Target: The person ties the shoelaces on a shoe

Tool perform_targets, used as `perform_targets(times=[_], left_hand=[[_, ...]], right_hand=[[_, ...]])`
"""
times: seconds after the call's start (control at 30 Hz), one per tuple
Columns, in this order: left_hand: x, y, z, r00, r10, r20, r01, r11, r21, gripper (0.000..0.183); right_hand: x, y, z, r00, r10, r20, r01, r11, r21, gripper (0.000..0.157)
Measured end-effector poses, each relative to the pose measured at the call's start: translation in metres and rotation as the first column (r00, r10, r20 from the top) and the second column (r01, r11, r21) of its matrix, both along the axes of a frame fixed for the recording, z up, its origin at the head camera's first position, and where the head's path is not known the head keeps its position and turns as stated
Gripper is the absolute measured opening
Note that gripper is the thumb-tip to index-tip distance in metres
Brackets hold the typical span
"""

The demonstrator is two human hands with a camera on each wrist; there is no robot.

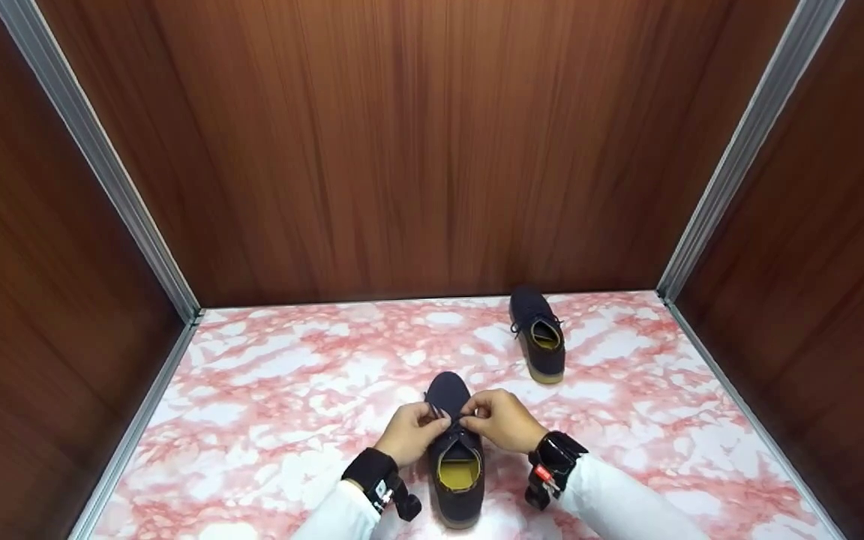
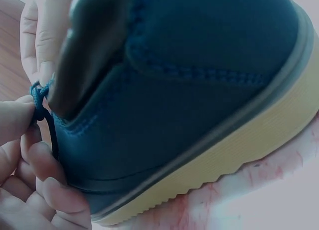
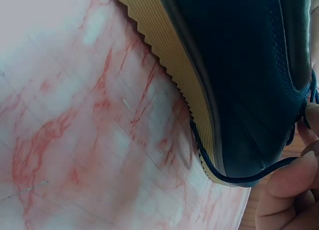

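A dark navy lace-up shoe with a yellow insole stands on its sole, toe pointing away from me. At its lacing, my left hand and right hand meet from either side. Thumb and fingers of the left hand pinch the dark shoelace, which forms a small loop by the shoe's collar. My right hand also pinches lace between thumb and fingers. From it a loose lace end runs across the toe and down past the pale ridged sole.
A matching shoe with a lace bow stands farther back on the right, close to the back wooden panel. Wooden side panels with metal edge strips enclose the pink-and-white marbled surface.
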State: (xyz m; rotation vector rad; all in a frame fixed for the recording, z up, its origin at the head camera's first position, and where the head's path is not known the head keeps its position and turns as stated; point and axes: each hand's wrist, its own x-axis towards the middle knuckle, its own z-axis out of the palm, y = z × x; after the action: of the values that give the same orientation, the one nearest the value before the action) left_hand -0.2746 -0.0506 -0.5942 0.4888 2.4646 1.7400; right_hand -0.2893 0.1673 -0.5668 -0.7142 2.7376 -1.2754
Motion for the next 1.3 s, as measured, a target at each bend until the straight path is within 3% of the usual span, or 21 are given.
perform_targets(times=[0.37,0.73,0.87,1.03,1.17,1.3], left_hand=[[0.002,0.0,-0.002,1.0,-0.01,-0.004,0.01,0.999,0.052,0.016],[0.002,0.001,-0.003,1.0,0.009,-0.011,-0.008,0.998,0.065,0.017],[0.002,0.001,-0.003,1.0,0.015,-0.018,-0.014,0.999,0.05,0.019],[0.003,0.001,-0.005,1.0,0.012,-0.016,-0.011,1.0,0.022,0.017],[0.002,0.002,-0.006,1.0,0.025,-0.005,-0.025,1.0,0.013,0.017],[0.003,0.002,-0.006,0.999,0.036,-0.005,-0.036,0.999,0.013,0.018]], right_hand=[[0.003,-0.007,-0.005,0.997,-0.076,-0.021,0.076,0.997,0.006,0.016],[0.007,-0.017,-0.015,0.983,-0.123,-0.137,0.121,0.992,-0.029,0.024],[0.008,-0.016,-0.013,0.989,-0.117,-0.089,0.113,0.993,-0.039,0.024],[0.006,-0.006,-0.009,0.998,-0.055,0.032,0.057,0.996,-0.063,0.024],[0.005,0.004,-0.006,0.987,0.035,0.155,-0.014,0.991,-0.135,0.027],[0.005,0.01,-0.004,0.973,0.076,0.219,-0.035,0.982,-0.187,0.017]])
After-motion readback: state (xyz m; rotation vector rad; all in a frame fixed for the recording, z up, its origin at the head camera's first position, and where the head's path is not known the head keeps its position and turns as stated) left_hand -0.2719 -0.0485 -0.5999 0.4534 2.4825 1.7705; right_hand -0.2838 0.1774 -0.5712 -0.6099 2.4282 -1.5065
